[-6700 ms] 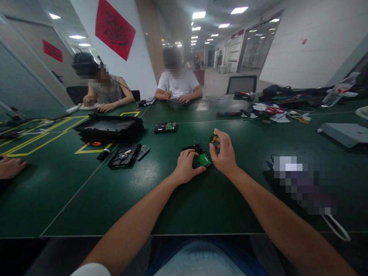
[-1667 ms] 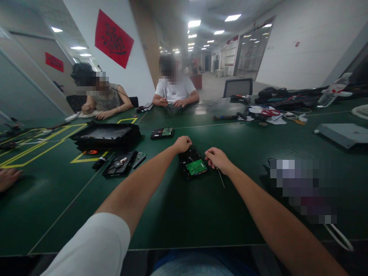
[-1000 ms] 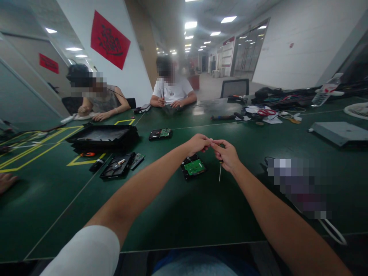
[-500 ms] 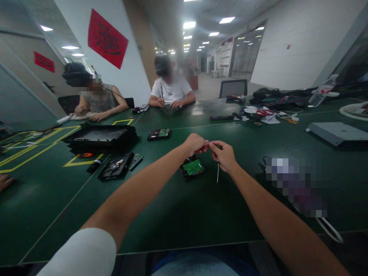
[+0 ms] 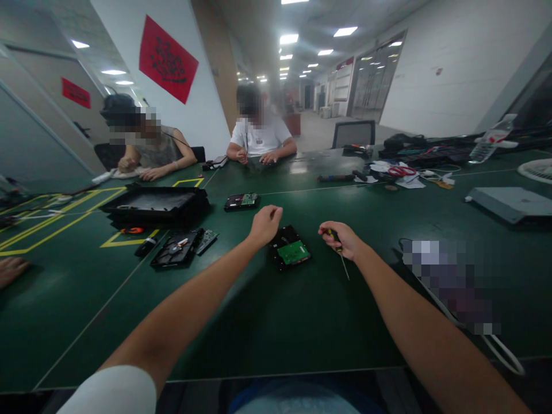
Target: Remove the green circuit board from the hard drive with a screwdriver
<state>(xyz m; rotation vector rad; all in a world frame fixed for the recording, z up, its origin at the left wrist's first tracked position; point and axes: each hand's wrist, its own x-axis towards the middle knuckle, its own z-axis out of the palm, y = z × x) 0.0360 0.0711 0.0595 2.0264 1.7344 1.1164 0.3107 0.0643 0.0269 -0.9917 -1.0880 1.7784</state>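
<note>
A hard drive (image 5: 291,248) with a green circuit board lies on the table between my hands. My left hand (image 5: 266,223) is just above and left of it, its fingers closed in a pinch; whatever they hold is too small or hidden to make out. To the right of the drive, my right hand (image 5: 340,238) grips a screwdriver (image 5: 336,240) with a black and yellow handle. The screwdriver's thin shaft slants down toward the table, clear of the drive.
Left of me lie an opened drive (image 5: 177,249), a loose circuit board (image 5: 207,241) and a black tray (image 5: 150,201). Another hard drive (image 5: 241,201) lies farther off. Scissors (image 5: 402,171) and a grey box (image 5: 511,203) are at the right. Two people (image 5: 261,135) sit opposite; another person's hand (image 5: 12,271) shows at far left.
My hands have moved apart from where they met above the drive. The left went leftward, the right slightly right, its screwdriver now tilted. More of the hard drive shows.
</note>
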